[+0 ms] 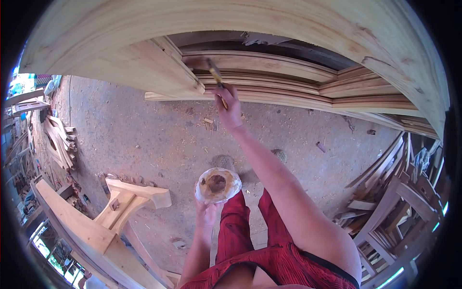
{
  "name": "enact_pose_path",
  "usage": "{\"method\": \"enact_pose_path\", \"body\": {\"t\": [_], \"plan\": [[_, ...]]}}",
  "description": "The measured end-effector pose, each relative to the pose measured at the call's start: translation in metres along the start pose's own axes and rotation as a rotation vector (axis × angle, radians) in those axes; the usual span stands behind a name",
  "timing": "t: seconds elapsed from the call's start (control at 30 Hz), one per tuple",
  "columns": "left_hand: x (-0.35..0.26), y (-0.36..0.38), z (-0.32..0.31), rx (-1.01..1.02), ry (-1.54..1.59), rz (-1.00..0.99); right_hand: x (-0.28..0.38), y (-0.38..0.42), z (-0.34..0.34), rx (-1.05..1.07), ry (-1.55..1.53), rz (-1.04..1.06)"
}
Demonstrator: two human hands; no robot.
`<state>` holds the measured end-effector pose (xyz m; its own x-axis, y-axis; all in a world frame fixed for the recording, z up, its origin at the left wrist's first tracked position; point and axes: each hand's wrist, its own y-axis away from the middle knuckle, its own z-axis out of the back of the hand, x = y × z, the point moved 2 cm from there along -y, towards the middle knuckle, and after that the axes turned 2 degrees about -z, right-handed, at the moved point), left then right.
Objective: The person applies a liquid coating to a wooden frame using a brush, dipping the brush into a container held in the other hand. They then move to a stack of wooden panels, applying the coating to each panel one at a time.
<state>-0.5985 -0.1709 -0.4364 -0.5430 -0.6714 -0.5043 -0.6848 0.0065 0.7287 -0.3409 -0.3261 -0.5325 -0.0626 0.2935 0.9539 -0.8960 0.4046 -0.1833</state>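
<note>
My right hand is closed around the handle of a brush. The brush's dark tip is at the moulded wooden frame, near its left corner; whether the bristles touch the wood is hard to tell. Lower down, my left hand holds a round, whitish container from below, its rim crusted and something brown inside. A broad pale wooden board lies left of the brush, and a large curved wooden piece arches across the top.
On the lower left stands a pale wooden structure. Wood offcuts are piled at the far left. Dark wooden frames and slats lean at the right. Shavings are scattered over the concrete floor.
</note>
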Motion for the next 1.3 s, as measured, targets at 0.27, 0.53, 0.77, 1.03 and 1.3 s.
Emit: {"method": "enact_pose_path", "body": {"t": [0.27,0.53,0.77,1.03,1.3], "plan": [[0.014,-0.005,0.012,0.05,0.046,0.016,-0.051,-0.048,0.123,0.198,-0.064,-0.073],[0.01,-0.041,-0.004,0.133,-0.081,-0.038,-0.084,-0.039,0.281,-0.286,-0.212,-0.331],[0.005,-0.058,-0.025,0.031,-0.135,-0.01,-0.067,-0.003,0.171,-0.049,-0.045,-0.264],[0.006,-0.079,-0.001,-0.069,-0.175,-0.013,0.088,0.036,0.153,0.499,-0.489,-0.524],[0.025,-0.081,-0.018,0.045,-0.339,-0.03,0.084,0.087,0.149,0.783,-0.06,-0.427]]}}
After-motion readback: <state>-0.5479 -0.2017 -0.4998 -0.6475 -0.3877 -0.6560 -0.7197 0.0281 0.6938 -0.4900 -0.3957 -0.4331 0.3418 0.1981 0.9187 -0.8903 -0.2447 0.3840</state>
